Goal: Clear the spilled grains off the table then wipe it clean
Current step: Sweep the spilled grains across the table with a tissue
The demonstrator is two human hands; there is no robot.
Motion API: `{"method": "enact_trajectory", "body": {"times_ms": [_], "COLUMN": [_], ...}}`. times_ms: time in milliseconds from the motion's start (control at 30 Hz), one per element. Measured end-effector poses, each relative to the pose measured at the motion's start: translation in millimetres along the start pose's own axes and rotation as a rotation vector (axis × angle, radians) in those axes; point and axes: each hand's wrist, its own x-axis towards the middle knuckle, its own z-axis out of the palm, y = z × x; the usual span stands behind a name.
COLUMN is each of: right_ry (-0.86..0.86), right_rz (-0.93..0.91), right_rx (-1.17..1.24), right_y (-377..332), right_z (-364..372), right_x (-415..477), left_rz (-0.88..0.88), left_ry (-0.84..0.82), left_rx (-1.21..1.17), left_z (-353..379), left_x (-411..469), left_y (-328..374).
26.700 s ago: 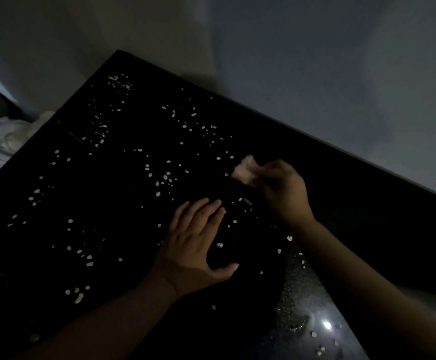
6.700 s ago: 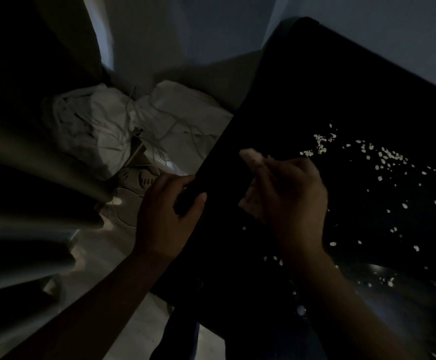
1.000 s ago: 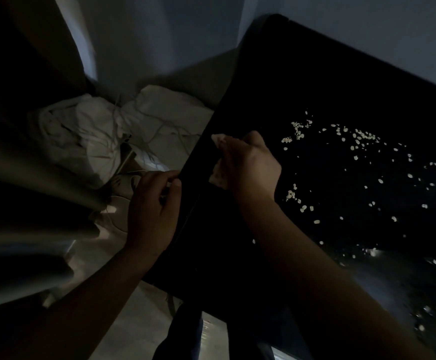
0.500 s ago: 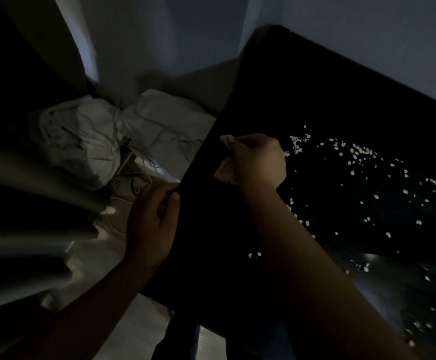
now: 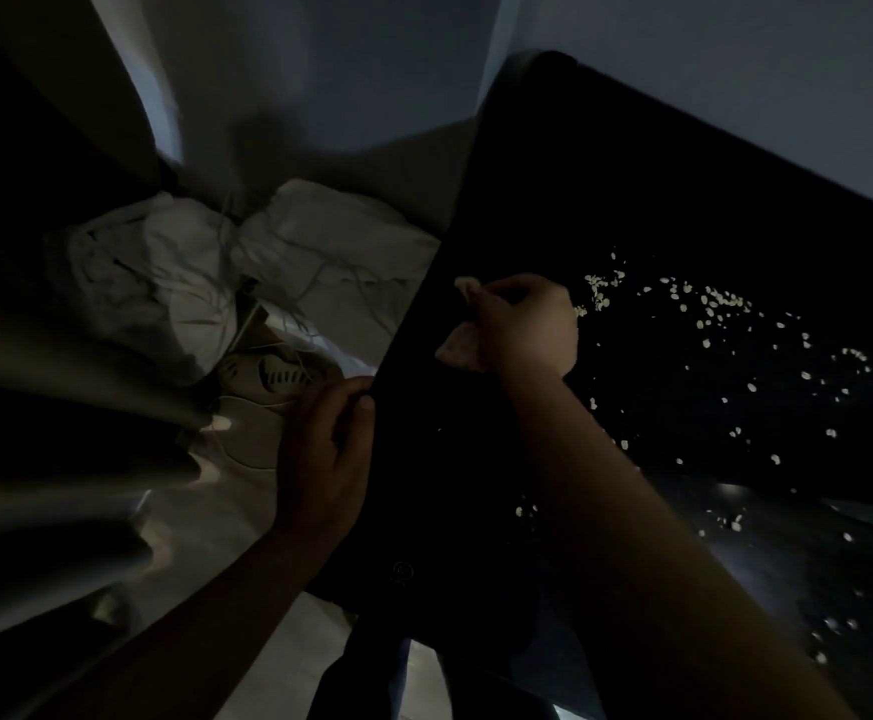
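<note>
Here my right hand (image 5: 525, 324) closes on a cloth (image 5: 458, 348) near the bench (image 5: 632, 189) edge to sweep grains (image 5: 710, 314) toward my cupped left hand (image 5: 328, 454), waiting at the edge.

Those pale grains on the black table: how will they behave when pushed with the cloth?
The grains are small, loose and scattered, so a push probably shifts them easily but spreads some sideways. The table looks glossy, so they likely slide or skitter. The cloth in the right hand looks crumpled and soft, so stray grains may slip past its edges.
</note>
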Motion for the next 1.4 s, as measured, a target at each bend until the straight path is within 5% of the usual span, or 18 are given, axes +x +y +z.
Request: {"method": "enact_trajectory", "body": {"times_ms": [133, 333, 667, 800, 933, 1067, 1233, 1400], "right_ry": [0.029, 0.233, -0.007, 0.147, 0.222, 0.516, 0.371, 0.375], "right_rz": [0.02, -0.185, -0.557, -0.577, -0.398, -0.213, -0.403, -0.363], "right_rx": [0.02, -0.001, 0.149, -0.133, 0.044, -0.05, 0.141, -0.097], "right_y": [-20, 22, 60, 68, 79, 65, 14, 8], "right_z": [-4, -29, 10, 36, 11, -18, 28, 58], "right_x": [40, 3, -113, -112, -86, -66, -85, -53], "left_rz": [-0.028, -0.06, -0.088, -0.104, -0.024, 0.056, 0.007, 0.034], "left_ry": [-0.043, -0.125, -0.187, -0.266, -0.381, -0.465, -0.536, -0.525], "left_rx": [0.026, 0.048, 0.169, 0.172, 0.2, 0.272, 0.302, 0.286], "left_z": [-4, -12, -46, -63, -76, -80, -79, -73], "left_x": [3, 13, 44, 60, 79, 96, 113, 126], "left_y": [0, 0, -20, -17, -10, -4, -9, -9]}}
